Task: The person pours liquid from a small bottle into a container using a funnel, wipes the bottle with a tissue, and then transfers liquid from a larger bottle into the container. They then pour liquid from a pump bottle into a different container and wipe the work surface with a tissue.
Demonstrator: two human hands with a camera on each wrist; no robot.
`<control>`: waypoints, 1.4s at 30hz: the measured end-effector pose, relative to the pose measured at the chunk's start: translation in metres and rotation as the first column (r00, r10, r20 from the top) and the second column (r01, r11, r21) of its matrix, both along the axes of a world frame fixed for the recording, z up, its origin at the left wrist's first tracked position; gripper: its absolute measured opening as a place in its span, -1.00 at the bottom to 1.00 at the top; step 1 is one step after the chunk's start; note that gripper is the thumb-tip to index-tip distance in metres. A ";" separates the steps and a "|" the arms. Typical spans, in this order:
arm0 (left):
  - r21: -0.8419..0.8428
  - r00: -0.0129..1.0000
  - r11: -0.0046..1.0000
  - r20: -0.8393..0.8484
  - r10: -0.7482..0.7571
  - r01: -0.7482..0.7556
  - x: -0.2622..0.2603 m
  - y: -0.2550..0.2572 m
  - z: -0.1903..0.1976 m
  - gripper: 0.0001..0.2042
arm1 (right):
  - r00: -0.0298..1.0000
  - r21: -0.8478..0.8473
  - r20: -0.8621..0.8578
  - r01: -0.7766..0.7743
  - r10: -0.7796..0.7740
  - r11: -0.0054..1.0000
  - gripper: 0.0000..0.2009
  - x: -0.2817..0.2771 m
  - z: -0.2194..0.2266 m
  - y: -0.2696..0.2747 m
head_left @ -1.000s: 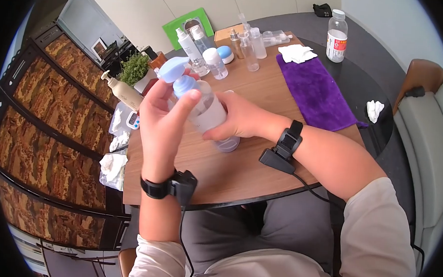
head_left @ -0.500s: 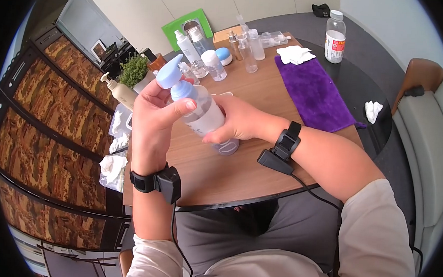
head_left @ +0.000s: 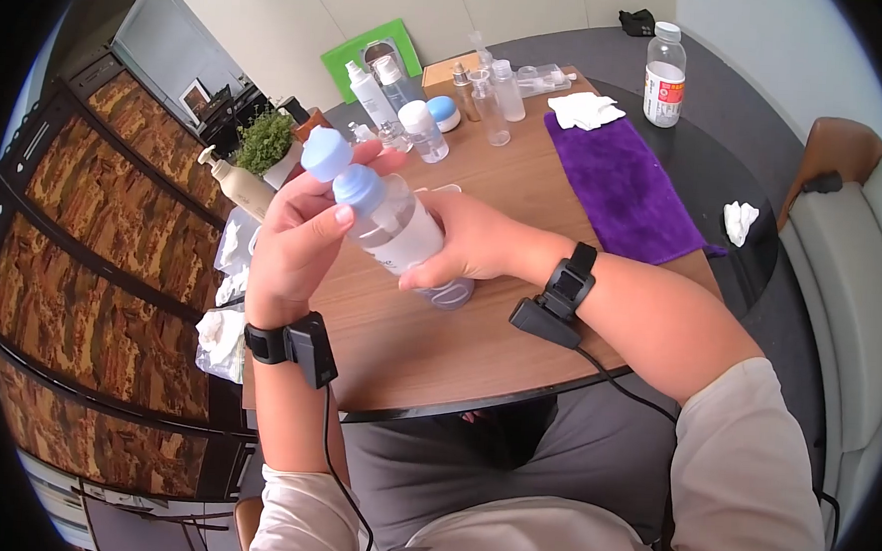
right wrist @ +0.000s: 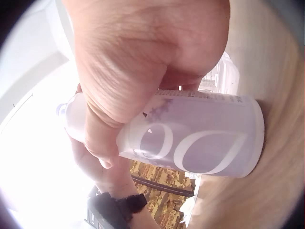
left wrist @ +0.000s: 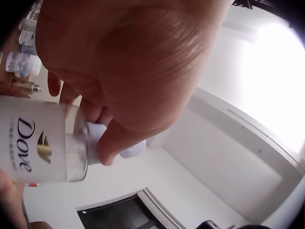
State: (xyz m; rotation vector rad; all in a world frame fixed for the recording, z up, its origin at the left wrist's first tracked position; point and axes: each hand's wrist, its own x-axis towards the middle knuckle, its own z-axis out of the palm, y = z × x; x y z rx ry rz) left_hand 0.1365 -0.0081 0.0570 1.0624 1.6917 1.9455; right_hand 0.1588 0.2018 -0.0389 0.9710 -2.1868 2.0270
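A clear, white-labelled Dove bottle (head_left: pixel 403 236) leans over the front of the table, its pump end toward the left and its lilac-printed base (right wrist: pixel 224 138) low by the wood. My right hand (head_left: pixel 478 238) grips it around the middle, with the thumb across its side (right wrist: pixel 102 143). My left hand (head_left: pixel 298 238) holds the light blue pump head (head_left: pixel 326 155) and collar (head_left: pixel 359 186); the thumb lies on the collar (left wrist: pixel 95 138) in the left wrist view. The far fingers are partly hidden behind the pump.
Several bottles (head_left: pixel 371 94) and a blue-lidded jar (head_left: pixel 442 114) stand at the back, near a green frame (head_left: pixel 403 39). A beige pump bottle (head_left: pixel 236 183) and plant (head_left: pixel 266 139) are left. A purple cloth (head_left: pixel 625 190), white tissue (head_left: pixel 584 110) and large bottle (head_left: pixel 665 78) lie or stand right.
The pump head has turned, its spout swinging from the upper right to a foreshortened angle. My left hand and wrist have shifted left; my right hand keeps its grip, almost still.
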 end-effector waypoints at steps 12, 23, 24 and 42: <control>-0.055 0.898 0.932 -0.294 0.328 -0.358 0.003 0.021 -0.006 -0.30 | 0.999 -0.010 0.027 0.040 -0.039 0.999 -0.33 0.000 0.002 -0.001; -0.041 0.938 0.984 -0.312 0.152 -0.174 -0.021 -0.006 -0.010 -0.35 | 0.999 -0.056 0.037 0.000 0.002 0.998 -0.35 -0.001 0.001 -0.003; -0.021 0.930 0.985 -0.333 0.155 -0.172 -0.016 0.000 -0.010 -0.34 | 0.997 -0.087 0.072 0.002 0.004 0.996 -0.34 0.000 0.000 -0.003; 0.171 0.982 0.983 -0.158 0.101 -0.073 -0.011 -0.008 -0.018 -0.14 | 0.997 -0.029 0.071 0.009 -0.007 1.000 -0.34 -0.004 0.000 0.000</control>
